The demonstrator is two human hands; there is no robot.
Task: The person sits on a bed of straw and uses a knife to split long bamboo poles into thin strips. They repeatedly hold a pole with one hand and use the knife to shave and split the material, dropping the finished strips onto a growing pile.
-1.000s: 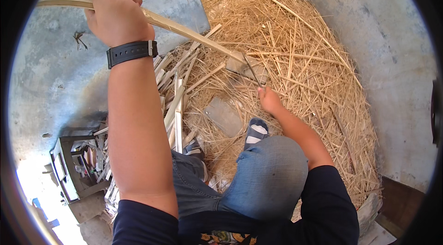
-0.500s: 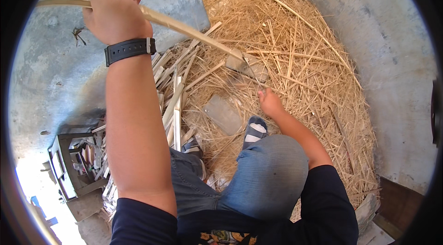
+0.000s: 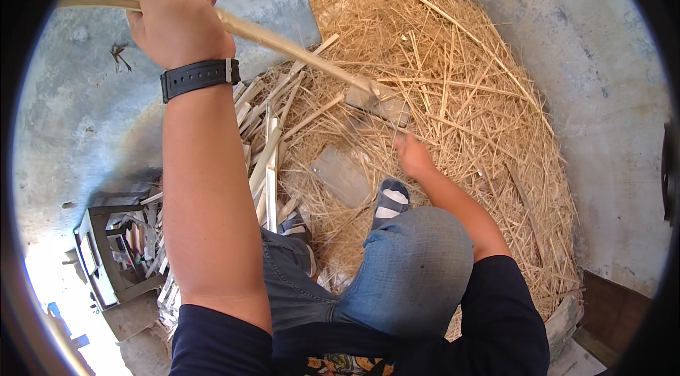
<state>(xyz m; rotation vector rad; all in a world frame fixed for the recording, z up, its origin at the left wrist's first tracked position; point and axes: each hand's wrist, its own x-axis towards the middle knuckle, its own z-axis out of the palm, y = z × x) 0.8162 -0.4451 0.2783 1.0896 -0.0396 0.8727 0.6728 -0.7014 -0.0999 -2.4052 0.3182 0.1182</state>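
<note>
The long wooden strip (image 3: 283,43) slants from the upper left to the centre; it looks light, stiff yet springy, its edges perhaps splintery, best gripped well up its length. There the left hand (image 3: 183,25) curls its fingers round it. Its lower end is at a flat block (image 3: 398,113). The right hand's (image 3: 414,156) fingers close on a thin, blurred tool (image 3: 399,129).

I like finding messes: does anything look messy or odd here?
Yes: shavings lie strewn in a tangled carpet, as if spilled, and sticks beside them lie askew. The right wall looks blotchy, perhaps stained.
</note>
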